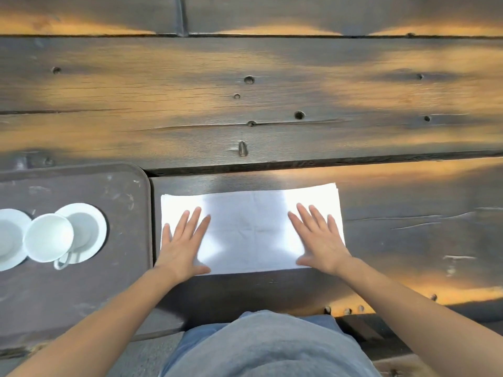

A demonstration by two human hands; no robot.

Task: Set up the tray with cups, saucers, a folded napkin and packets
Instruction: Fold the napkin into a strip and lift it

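Note:
A white napkin (250, 227) lies flat on the wooden table, folded into a wide rectangle. My left hand (183, 242) presses flat on its left end, fingers spread. On its right end my right hand (317, 239) lies flat, fingers apart too. A dark brown tray (122, 281) sits to the left of the napkin. On the tray stand two white saucers (89, 229) (9, 238), and a white cup (49, 238) rests between them, overlapping both. No packets are in sight.
The dark plank table (258, 104) stretches far beyond the napkin, with knots, cracks and a gap between boards. Its near edge (353, 311) with bolts runs just in front of my body.

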